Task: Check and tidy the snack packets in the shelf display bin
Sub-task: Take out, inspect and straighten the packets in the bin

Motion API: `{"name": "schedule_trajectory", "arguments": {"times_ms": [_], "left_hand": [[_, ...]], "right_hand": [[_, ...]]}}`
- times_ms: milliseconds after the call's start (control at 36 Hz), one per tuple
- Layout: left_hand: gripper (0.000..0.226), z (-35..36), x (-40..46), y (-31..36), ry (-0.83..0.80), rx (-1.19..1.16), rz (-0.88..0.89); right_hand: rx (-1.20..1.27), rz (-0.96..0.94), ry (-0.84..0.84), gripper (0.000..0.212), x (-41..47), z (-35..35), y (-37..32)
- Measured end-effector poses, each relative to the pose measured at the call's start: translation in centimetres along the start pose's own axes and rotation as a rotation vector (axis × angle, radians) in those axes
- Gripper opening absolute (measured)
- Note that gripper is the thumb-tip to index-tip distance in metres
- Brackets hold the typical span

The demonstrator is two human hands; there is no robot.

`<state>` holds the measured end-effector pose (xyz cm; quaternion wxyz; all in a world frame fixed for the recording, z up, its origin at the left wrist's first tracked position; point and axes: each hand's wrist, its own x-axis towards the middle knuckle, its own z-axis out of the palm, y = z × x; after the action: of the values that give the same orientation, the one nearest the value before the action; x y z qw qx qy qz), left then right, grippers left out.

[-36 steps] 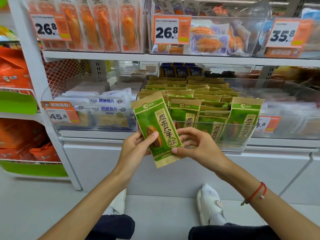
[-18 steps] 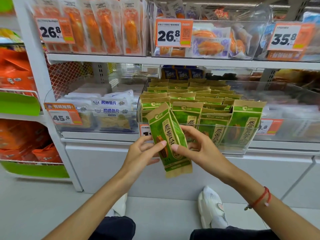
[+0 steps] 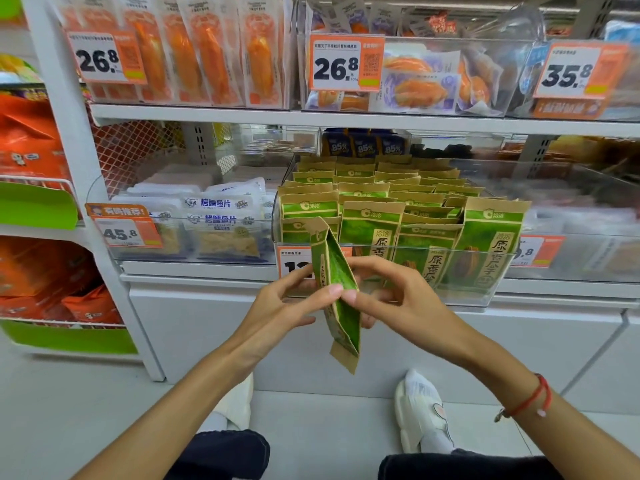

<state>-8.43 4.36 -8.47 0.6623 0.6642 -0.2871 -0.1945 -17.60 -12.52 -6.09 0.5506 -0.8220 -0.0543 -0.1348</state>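
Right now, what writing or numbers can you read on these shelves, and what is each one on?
"26.8": price tag on the top left bin.
"26.8": price tag on the top middle bin.
"35.8": price tag at top right.
"45.8": price tag on the fish snack bin.
"85%": dark blue packets at the back.
"原香瓜子": green packets in the clear bin.
Fine print on the tags is too small to read.
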Motion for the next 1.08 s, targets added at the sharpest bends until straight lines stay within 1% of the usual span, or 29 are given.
{"name": "schedule_trajectory", "arguments": {"times_ms": [56,167,389,500,583,694,778,889,1000,1083], "left_hand": [[0.054,-0.2,0.1,-0.1,0.001,-0.001,0.010],[0.055,-0.2,0.0,-0.2,-0.014,-0.005,0.009],[0.045,0.3,0.0,-0.3,0.001,0.001,0.001],[0.038,0.5,0.0,-0.1,-0.018,0.035,-0.006],[0.037,0.2,-0.2,0.0,-0.044,0.044,-0.013],[0.039,0.5,-0.4,0.0,-0.137,0.093,-0.004],[0.039,1.0,-0.3,-0.3,-0.164,0.123,-0.040],[0.041,1.2,-0.2,-0.4,-0.164,0.128,-0.043],[0.037,1.4,-0.2,-0.3,-0.166,0.136,-0.040],[0.031,1.6,-0.2,-0.2,-0.119,0.132,-0.011]], "right_hand": [[0.033,-0.002,0.007,0.042,0.0,-0.1,-0.3],[0.002,-0.002,0.044,0.033,0.0,0.3,-0.3],[-0.190,-0.039,0.115,0.025,0.1,0.8,-0.5],[-0.226,-0.037,0.118,0.020,0.1,0.7,-0.5],[-0.188,-0.032,0.120,0.015,0.1,0.6,-0.4],[-0.073,-0.030,0.203,0.013,0.4,0.1,-0.5],[-0.070,-0.042,0.227,0.009,0.4,-0.1,-0.4],[-0.064,-0.059,0.224,0.011,0.5,-0.3,-0.2],[-0.032,-0.066,0.224,0.012,0.5,-0.4,-0.2],[0.004,-0.061,0.223,0.011,0.4,-0.5,-0.4]]}}
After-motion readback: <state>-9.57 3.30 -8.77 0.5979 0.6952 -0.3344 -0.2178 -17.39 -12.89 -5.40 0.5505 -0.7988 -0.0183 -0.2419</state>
